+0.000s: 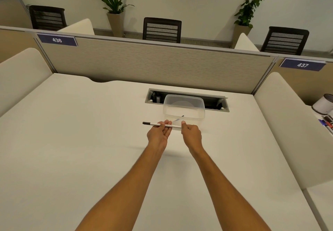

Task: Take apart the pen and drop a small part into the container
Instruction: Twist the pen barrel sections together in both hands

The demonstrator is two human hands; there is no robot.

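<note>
A thin white pen [173, 126] with a black tip at its left end lies level between both hands, just above the desk. My left hand [159, 133] pinches its middle with fingers and thumb. My right hand [191, 135] grips its right end, fingers curled. A clear plastic container [184, 109] stands right behind the hands. Inside it lies a thin part with a dark tip [180, 118], seen through the wall.
An open cable slot [187, 99] is set into the white desk [90, 140] behind the container. A beige partition [144, 65] closes the back. At the far right a white cup [323, 104] and several markers [327, 122] sit on the neighbouring desk.
</note>
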